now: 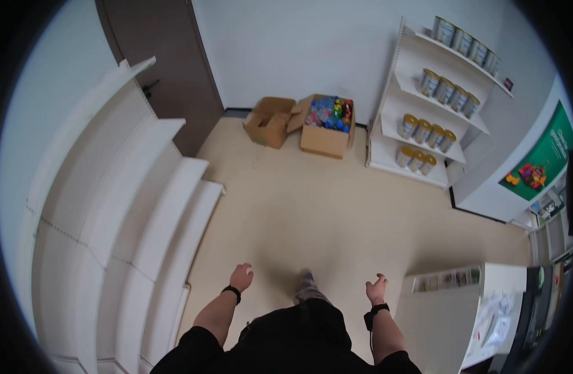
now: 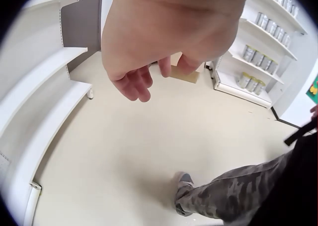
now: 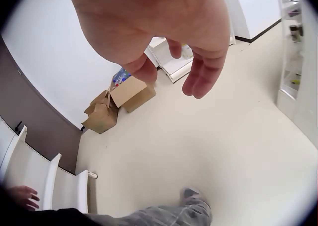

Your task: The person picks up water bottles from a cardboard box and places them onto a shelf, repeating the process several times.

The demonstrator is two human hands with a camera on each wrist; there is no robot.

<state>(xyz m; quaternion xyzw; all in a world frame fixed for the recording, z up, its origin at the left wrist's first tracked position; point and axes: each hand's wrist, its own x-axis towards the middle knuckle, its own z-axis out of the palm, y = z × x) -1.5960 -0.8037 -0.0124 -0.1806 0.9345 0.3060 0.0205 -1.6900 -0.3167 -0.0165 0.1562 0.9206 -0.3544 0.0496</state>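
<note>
My left hand (image 1: pixel 241 277) hangs over the floor beside the white shelves, its fingers loosely bent and holding nothing. Across from it, my right hand (image 1: pixel 377 289) is also bare, fingers relaxed, close to a white counter. Farther forward, a cardboard box (image 1: pixel 324 142) full of colourful bottles stands against the back wall. Beside it sits a second cardboard box (image 1: pixel 267 128) with its flaps up. Gold-lidded cans (image 1: pixel 445 90) stand in rows on a white shelf rack at the back right. Neither hand touches any of these.
Tiered white shelves (image 1: pixel 130 249) run along the left, near a dark door (image 1: pixel 158 56). At the right stands the white counter (image 1: pixel 439 311) with plastic-wrapped items (image 1: pixel 495 321) on it. A pillar with a green poster (image 1: pixel 542 156) rises beyond. One foot (image 2: pixel 184 188) is stepping on the beige floor.
</note>
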